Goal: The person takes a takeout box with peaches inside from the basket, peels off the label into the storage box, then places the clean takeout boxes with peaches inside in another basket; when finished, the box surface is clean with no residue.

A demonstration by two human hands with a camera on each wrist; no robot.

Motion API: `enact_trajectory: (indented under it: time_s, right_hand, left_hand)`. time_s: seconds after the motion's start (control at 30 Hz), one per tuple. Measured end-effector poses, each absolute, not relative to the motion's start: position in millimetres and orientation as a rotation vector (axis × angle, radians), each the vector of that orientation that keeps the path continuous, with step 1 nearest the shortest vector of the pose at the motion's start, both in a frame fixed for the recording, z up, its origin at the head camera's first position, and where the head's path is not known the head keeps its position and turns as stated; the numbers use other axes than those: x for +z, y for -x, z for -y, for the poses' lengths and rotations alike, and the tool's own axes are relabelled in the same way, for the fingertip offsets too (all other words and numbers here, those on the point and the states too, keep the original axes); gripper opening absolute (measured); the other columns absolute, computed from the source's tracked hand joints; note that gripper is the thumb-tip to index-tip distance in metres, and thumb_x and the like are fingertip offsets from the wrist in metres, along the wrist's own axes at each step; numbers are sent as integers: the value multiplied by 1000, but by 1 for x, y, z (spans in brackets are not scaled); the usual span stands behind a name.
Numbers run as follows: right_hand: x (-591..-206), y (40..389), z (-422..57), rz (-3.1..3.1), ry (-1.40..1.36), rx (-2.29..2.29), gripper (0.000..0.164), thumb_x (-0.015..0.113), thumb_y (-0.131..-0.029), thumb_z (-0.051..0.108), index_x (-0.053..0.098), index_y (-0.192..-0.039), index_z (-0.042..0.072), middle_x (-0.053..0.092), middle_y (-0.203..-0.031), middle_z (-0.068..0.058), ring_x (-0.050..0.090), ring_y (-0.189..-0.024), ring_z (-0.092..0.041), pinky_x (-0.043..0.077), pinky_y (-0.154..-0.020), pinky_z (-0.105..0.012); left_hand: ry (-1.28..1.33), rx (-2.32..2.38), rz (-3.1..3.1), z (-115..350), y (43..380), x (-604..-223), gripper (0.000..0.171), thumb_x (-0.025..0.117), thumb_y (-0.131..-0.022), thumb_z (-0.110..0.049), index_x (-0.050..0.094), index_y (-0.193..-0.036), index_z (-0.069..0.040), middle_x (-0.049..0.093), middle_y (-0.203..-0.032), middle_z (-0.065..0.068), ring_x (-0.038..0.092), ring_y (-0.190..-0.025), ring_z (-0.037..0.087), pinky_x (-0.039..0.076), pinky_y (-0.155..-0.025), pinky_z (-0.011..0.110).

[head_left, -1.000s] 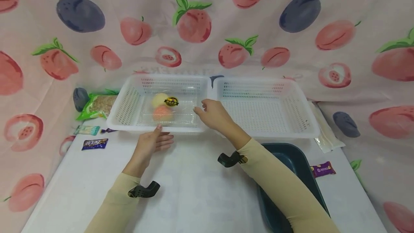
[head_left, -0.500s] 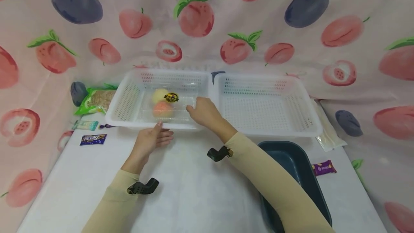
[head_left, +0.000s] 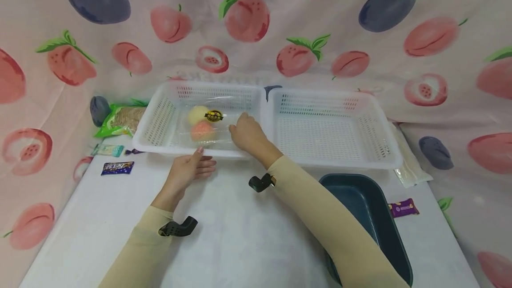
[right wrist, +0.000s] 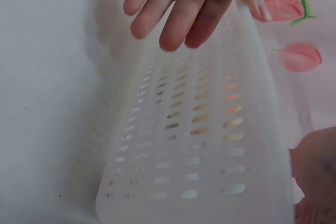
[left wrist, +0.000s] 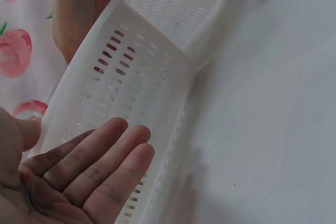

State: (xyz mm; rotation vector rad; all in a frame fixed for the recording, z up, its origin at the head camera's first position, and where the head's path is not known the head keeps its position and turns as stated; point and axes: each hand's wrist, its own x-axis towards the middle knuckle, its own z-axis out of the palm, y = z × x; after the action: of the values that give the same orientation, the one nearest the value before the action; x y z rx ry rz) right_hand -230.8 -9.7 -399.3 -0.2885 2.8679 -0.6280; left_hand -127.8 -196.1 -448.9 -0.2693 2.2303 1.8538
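My right hand (head_left: 250,136) reaches over the front rim of the left white basket (head_left: 148,148), its fingers curled and pinching at the right end of a clear plastic box (head_left: 176,134). Inside the box are a pale yellow ball (head_left: 198,114) and an orange ball (head_left: 203,131); a black-and-yellow label (head_left: 214,116) is on its lid. The fingertips are hidden in both wrist views. My left hand (head_left: 186,172) is at the front wall of this basket, thumb at the rim (left wrist: 31,132) and fingers straight outside it (right wrist: 178,14).
A second white basket (head_left: 390,159) stands to the right. A dark tray (head_left: 356,181) lies in front of it under my right forearm. Snack packs (head_left: 117,168) and a green bag (head_left: 124,119) lie left; a purple pack (head_left: 404,208) and a pale bag (head_left: 412,163) lie right.
My right hand has moved left and further over the box, its thumb and fingers drawing together. My left hand stays at the basket's front rim. The head view has tilted down slightly.
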Motion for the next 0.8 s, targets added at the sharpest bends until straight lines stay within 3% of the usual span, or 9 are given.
enact_trajectory:
  time_s: [0.23,0.37,0.47,0.6,0.7,0.8]
  right_hand:
    - [-396,241,13,-2875,199,-686,69,51,-111,36,29,-153,-14,62,-130,-31,66,-121,-41,57,-104,-48]
    - [-394,244,15,-2801,146,-686,82,54,-110,37,14,-160,-14,60,-142,-30,63,-131,-37,53,-112,-44]
    - [-395,246,17,-2782,156,-643,84,55,-109,37,14,-159,-18,53,-150,-31,62,-132,-36,52,-113,-41]
    - [-398,246,18,-2787,193,-604,76,55,-109,36,29,-153,-20,43,-158,-31,59,-136,-36,50,-116,-41]
    - [-401,246,19,-2779,210,-608,61,55,-109,37,52,-141,-15,53,-151,-27,60,-133,-33,48,-117,-40]
    - [-401,246,20,-2779,217,-621,53,55,-108,40,66,-124,-9,65,-135,-21,64,-123,-30,51,-112,-41]
  left_hand:
    - [259,1840,-2228,199,129,-446,67,38,-114,-45,62,-132,15,72,-122,29,78,-103,27,64,-90,35]
    - [260,1819,-2237,199,129,-445,65,39,-114,-44,62,-133,14,72,-122,28,78,-104,27,64,-91,35]
    - [269,1805,-2250,199,129,-446,64,39,-114,-43,63,-132,14,72,-121,28,78,-105,28,64,-90,36]
    - [271,1794,-2268,199,129,-449,64,40,-114,-43,63,-131,14,73,-121,28,78,-106,29,65,-89,35]
    - [277,1784,-2275,199,128,-450,66,40,-113,-46,63,-131,13,73,-121,27,78,-105,28,65,-88,34]
    - [280,1778,-2279,200,129,-451,68,41,-113,-48,63,-132,13,73,-121,27,78,-104,27,65,-88,34]
